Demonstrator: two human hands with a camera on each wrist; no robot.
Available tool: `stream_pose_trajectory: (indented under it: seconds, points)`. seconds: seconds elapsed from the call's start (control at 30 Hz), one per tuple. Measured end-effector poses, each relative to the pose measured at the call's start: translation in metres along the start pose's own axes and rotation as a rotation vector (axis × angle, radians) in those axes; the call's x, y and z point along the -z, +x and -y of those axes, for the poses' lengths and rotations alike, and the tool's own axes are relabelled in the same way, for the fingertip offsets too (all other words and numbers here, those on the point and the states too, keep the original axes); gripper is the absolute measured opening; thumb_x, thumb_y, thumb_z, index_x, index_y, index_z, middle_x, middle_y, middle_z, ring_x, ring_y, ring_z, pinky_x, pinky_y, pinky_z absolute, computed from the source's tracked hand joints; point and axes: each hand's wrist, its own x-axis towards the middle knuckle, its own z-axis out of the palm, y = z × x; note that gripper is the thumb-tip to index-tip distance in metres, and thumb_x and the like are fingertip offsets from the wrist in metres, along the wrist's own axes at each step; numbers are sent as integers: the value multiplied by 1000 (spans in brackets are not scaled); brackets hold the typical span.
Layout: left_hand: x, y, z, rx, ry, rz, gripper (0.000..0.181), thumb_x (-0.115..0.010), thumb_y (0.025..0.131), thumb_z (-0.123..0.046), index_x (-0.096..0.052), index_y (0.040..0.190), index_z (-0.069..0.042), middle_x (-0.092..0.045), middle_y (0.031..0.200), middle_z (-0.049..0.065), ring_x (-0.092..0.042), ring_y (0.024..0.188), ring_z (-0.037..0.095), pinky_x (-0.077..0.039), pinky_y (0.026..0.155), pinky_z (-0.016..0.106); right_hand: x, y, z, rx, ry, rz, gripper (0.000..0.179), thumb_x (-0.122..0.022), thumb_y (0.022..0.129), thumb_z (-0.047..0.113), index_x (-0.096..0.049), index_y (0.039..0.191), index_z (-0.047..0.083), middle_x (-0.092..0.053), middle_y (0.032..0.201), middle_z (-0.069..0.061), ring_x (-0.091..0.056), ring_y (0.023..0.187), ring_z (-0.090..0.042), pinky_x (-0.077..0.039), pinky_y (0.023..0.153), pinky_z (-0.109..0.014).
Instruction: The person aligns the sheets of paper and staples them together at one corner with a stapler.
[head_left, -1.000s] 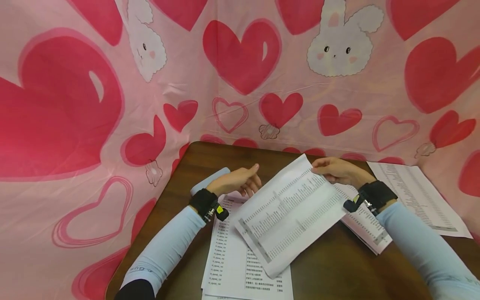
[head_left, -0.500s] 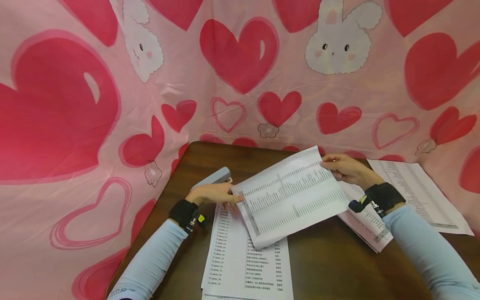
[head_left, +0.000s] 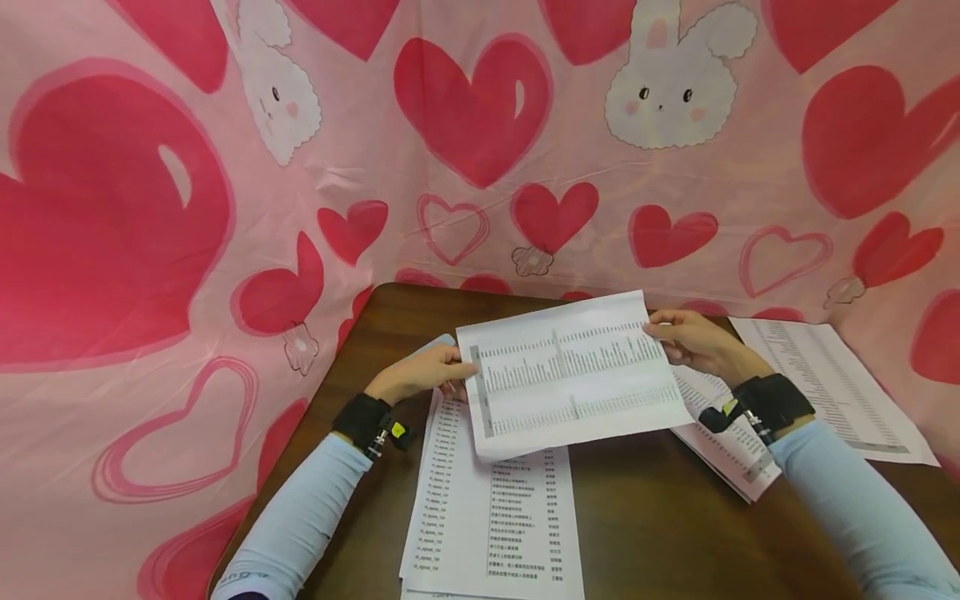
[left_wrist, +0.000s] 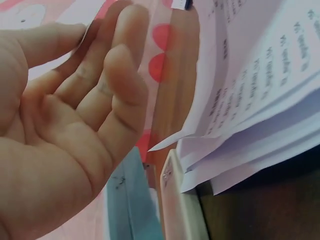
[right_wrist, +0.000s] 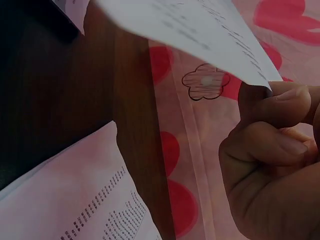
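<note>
Each grip (head_left: pixel 414 372) (head_left: pixel 701 342) pinches the same printed sheet (head_left: pixel 568 377) above stacked papers (head_left: pixel 498 529)

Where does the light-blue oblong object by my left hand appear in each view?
Head: light-blue oblong object, left of centre, partly hidden by the left hand.
Left wrist: the object is low, left of centre.
Right wrist: not visible.
Shared landmark: pink cloth with red hearts.
</note>
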Motion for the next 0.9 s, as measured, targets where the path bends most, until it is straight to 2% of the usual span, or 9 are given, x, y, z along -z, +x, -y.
stream_pose_trajectory:
  seconds: [0.1, 0.2, 0.3, 0.43, 0.53, 0.6, 0.73, 0.9]
  points:
    - [4, 1, -1, 19, -38, -46, 25, -62, 97, -27, -68, 113, -8, -71, 91, 7, -66, 77, 28, -51, 64, 32, -1, -5, -2, -10, 15, 5, 11, -55, 100, 19, -65, 100, 15, -75, 98, 1, -45, 47, -10, -34, 46, -17]
    - [8, 1, -3, 45, -98, -78, 25, -61, 97, -30, -67, 116, -14, -71, 101, 8, -65, 86, 32, -52, 70, 34, -3, -10, -5, -31, 4, -4, 9, -56, 100, 20, -65, 99, 17, -74, 97, 2, -46, 47, -10, -34, 46, -18]
    - [14, 5, -8, 57, -86, -120, 23, -60, 98, -31, -67, 112, -14, -70, 100, 8, -64, 86, 33, -52, 71, 39, -6, -16, -10, -61, -12, 5, 8, -56, 100, 20, -63, 97, 18, -71, 92, 3, -47, 49, -9, -35, 46, -19]
    - [25, 16, -17, 71, 24, -174, 22, -60, 98, -27, -65, 97, -6, -61, 81, 7, -57, 67, 26, -52, 65, 41, -11, -26, -18, -80, 15, 75, 12, -53, 101, 16, -62, 94, 18, -72, 94, 5, -48, 51, -8, -35, 46, -20]
    - [34, 26, -24, 80, 87, -181, 22, -61, 97, -24, -63, 91, -3, -54, 74, 7, -51, 60, 21, -49, 59, 36, -15, -32, -27, -58, 50, 147, 17, -49, 102, 11, -62, 92, 15, -73, 96, 4, -46, 51, -8, -30, 46, -21]
    - [39, 35, -30, 69, 125, -178, 22, -61, 97, -23, -62, 89, -3, -52, 74, 5, -50, 61, 21, -48, 58, 33, -18, -37, -33, -49, 69, 186, 20, -47, 102, 8, -61, 90, 14, -74, 94, 4, -45, 50, -7, -26, 46, -22]
    - [46, 51, -42, 49, 214, -183, 23, -62, 97, -24, -61, 85, -4, -48, 73, 3, -48, 65, 22, -44, 58, 30, -29, -46, -45, -45, 82, 249, 20, -46, 102, 7, -64, 99, 14, -73, 87, 3, -45, 50, -6, -25, 46, -22]
    - [49, 65, -52, 64, 246, -159, 21, -60, 97, -24, -63, 88, -5, -51, 80, 7, -50, 74, 23, -40, 64, 31, -45, -57, -57, -29, 114, 320, 24, -46, 101, 6, -68, 110, 11, -73, 82, 4, -49, 49, -3, -25, 45, -22]
